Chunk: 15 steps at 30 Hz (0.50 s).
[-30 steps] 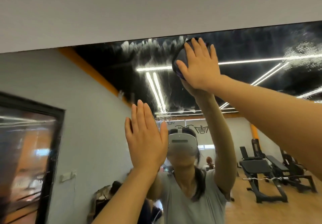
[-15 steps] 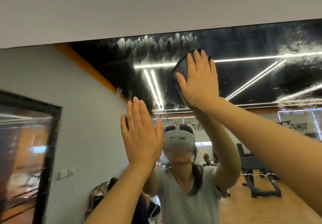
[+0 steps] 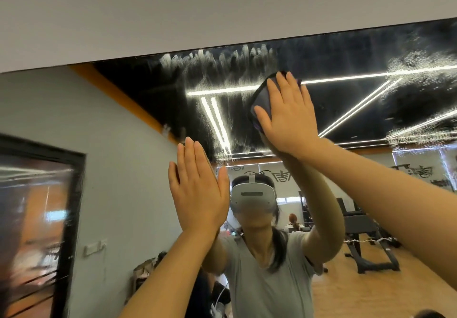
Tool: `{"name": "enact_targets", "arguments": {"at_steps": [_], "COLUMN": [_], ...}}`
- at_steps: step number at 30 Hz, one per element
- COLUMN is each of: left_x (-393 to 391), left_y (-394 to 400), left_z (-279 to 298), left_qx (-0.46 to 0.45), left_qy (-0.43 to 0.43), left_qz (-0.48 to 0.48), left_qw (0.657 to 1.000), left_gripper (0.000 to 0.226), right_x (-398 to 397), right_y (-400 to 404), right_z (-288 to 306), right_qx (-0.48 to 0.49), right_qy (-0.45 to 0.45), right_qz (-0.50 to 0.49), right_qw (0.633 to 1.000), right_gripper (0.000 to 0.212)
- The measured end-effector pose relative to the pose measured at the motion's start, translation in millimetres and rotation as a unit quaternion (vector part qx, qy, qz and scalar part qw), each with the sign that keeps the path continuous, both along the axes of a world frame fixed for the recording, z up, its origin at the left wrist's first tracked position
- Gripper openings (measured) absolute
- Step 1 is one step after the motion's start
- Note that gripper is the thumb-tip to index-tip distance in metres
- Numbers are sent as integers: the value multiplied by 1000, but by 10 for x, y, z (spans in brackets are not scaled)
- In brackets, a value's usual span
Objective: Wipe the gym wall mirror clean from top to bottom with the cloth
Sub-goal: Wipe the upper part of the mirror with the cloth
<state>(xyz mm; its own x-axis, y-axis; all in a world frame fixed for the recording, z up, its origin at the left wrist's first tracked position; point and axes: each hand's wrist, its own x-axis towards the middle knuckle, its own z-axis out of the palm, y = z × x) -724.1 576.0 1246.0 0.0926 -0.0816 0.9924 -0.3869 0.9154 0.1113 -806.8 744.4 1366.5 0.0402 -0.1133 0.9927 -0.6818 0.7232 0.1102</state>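
The wall mirror (image 3: 346, 110) fills most of the view, its top edge running under a white wall band. White smears and spray droplets streak its upper part. My right hand (image 3: 286, 115) lies flat with straight fingers on a dark purple cloth (image 3: 261, 97), pressing it against the glass a little below the top edge. Most of the cloth is hidden under the palm. My left hand (image 3: 197, 191) rests flat on the mirror lower down and to the left, fingers together and straight, holding nothing.
The white wall band (image 3: 173, 13) sits above the mirror. Spray droplets (image 3: 415, 63) cover the mirror's upper right. The reflection shows a person with a headset, gym benches (image 3: 363, 228) on a wooden floor, and a dark-framed doorway (image 3: 37, 218) at the left.
My right hand has slid the cloth downward from the mirror's top edge. The view has tilted up slightly. My left hand stays flat on the glass.
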Motion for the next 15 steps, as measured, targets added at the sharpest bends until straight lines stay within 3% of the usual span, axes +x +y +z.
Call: {"name": "enact_targets", "arguments": {"at_steps": [8,15], "left_x": [-15,-19], "left_y": [-18,-19], "left_z": [0,-8], "left_qx": [-3,-4], "left_qy": [-3,-7], "left_qz": [6,1], "left_qw": [1000,1000], "left_gripper": [74,76], "right_x": [38,-12], "right_y": [105,171], "right_z": [727,577], "right_qx": [-4,-11], "right_qy": [-41,-26], "right_qz": [-15,-10], "right_qw": [999,1000], "right_gripper": [69,69]}}
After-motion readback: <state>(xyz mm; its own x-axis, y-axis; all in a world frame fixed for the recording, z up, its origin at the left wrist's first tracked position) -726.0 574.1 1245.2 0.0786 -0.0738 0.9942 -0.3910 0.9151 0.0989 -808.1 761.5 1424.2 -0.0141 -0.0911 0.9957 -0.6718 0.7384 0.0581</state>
